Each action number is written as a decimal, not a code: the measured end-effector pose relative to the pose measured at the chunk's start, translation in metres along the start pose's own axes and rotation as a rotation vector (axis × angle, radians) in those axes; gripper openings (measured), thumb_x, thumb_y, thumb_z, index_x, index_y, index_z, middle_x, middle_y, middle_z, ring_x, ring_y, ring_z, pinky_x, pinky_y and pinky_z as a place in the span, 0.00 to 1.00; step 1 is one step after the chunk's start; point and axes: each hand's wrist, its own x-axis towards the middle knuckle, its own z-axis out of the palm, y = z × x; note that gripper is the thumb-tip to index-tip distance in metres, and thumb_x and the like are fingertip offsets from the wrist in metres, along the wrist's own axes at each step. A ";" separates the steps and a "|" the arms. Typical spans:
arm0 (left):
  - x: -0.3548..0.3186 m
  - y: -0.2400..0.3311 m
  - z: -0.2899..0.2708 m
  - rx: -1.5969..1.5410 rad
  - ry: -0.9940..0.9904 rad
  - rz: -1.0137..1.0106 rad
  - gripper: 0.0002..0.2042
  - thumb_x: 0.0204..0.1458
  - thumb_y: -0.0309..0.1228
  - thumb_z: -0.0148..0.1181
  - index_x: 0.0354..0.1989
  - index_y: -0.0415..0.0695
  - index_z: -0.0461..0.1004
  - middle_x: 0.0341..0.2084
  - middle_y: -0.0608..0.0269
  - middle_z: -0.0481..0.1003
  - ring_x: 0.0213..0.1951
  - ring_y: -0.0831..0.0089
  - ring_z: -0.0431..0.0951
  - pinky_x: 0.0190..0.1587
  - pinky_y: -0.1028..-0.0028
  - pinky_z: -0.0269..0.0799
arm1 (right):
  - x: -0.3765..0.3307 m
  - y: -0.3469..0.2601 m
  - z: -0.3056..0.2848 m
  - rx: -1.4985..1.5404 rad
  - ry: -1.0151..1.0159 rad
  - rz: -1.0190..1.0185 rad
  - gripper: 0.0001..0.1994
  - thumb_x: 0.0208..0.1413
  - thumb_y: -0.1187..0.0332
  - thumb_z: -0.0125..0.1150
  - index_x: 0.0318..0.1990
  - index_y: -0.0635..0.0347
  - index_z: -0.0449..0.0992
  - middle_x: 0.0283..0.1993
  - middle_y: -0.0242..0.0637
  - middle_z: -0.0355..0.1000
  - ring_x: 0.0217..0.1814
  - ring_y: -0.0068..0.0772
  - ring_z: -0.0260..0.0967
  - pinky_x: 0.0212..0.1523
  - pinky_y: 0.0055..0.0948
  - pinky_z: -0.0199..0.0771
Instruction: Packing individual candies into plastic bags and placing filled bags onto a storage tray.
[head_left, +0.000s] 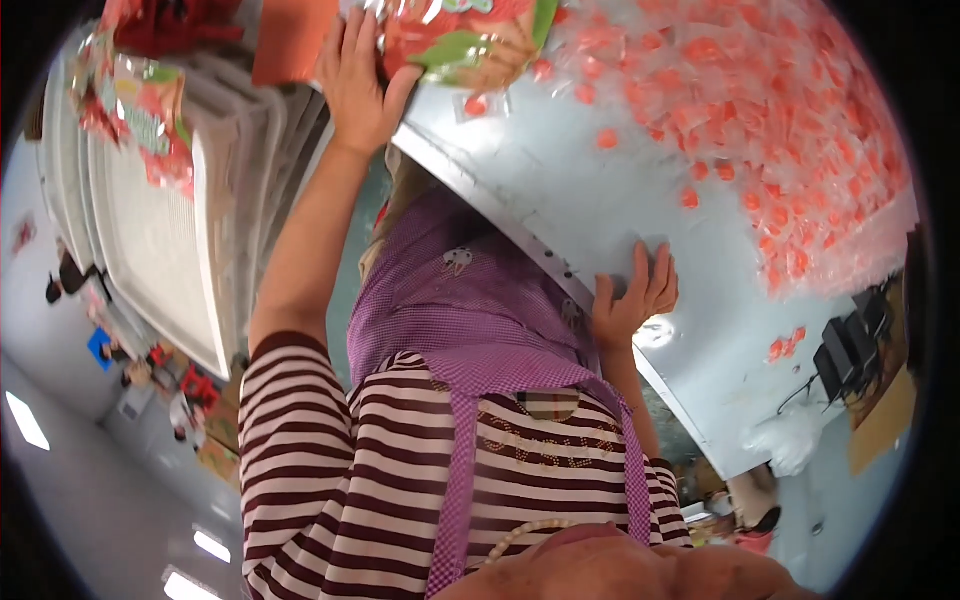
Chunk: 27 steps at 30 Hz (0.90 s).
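Observation:
A shiny red and green printed pouch (455, 40) lies at the far edge of the pale blue-grey table (575, 205). My left hand (362, 105) is beside it, fingers stretched out and thumb spread against the pouch's lower left corner. One small red piece in a clear wrapper (476, 105) sits just below the pouch. My right hand (637, 297) rests near the table's near edge, its fingers apart and nothing in them. A large heap of small red-orange pieces in clear wrappers (740, 90) spreads across the far right of the table.
Stacked white plastic trays (205, 240) stand at the left, with more printed pouches (150, 115) on top. An orange flat-sided object (293, 42) is beside my left hand. Black equipment (850, 350) and a clear plastic bag (790, 438) are at the right. People (185, 415) are in the background.

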 end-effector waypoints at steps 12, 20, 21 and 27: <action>-0.002 0.008 -0.006 0.014 0.024 -0.053 0.36 0.49 0.51 0.52 0.62 0.40 0.53 0.58 0.42 0.57 0.59 0.49 0.56 0.58 0.58 0.49 | -0.003 0.007 0.002 0.083 0.013 -0.066 0.23 0.54 0.51 0.51 0.52 0.56 0.69 0.64 0.43 0.53 0.64 0.45 0.44 0.60 0.45 0.36; -0.006 0.000 0.002 -0.069 0.122 0.015 0.36 0.47 0.49 0.55 0.61 0.39 0.54 0.57 0.42 0.58 0.57 0.47 0.57 0.58 0.57 0.48 | -0.002 0.008 0.005 -0.005 0.047 -0.096 0.23 0.55 0.51 0.49 0.52 0.55 0.69 0.63 0.42 0.55 0.63 0.43 0.48 0.60 0.44 0.39; -0.006 0.000 0.001 -0.083 0.134 0.011 0.37 0.47 0.50 0.55 0.60 0.39 0.54 0.57 0.43 0.58 0.58 0.47 0.56 0.58 0.57 0.48 | -0.001 0.008 0.006 0.001 0.054 -0.114 0.22 0.56 0.52 0.48 0.52 0.55 0.69 0.63 0.42 0.55 0.63 0.43 0.48 0.60 0.44 0.39; -0.007 -0.003 0.005 -0.112 0.184 0.074 0.39 0.45 0.49 0.57 0.61 0.38 0.52 0.59 0.43 0.54 0.64 0.48 0.47 0.62 0.50 0.38 | 0.003 0.005 0.007 -0.023 0.092 -0.163 0.19 0.55 0.58 0.50 0.53 0.55 0.69 0.62 0.42 0.56 0.61 0.42 0.50 0.59 0.42 0.43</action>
